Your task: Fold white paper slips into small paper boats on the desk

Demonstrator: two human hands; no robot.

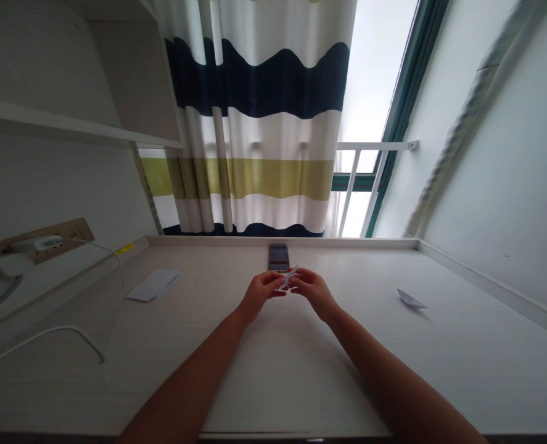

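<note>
Between my two hands is a small piece of folded white paper point(288, 279), held slantwise above the table in front of a phone. My left hand point(263, 292) pinches its left side with thumb and fingers. On the other side my right hand point(311, 290) has its fingers closed on the right part of the same paper. The phone point(279, 256) lies just beyond my fingertips with its screen lit. Far to the right rests a folded paper boat point(411, 300), apart from both hands. Fingers cover part of the held paper, so its full shape is hidden.
A stack of white paper sheets point(153, 285) lies on the white table point(273, 370) at the left. Near it runs a white cable point(76, 330) from a power strip point(37, 243) on the left wall. A striped curtain point(259, 135) hangs behind the table's raised back edge.
</note>
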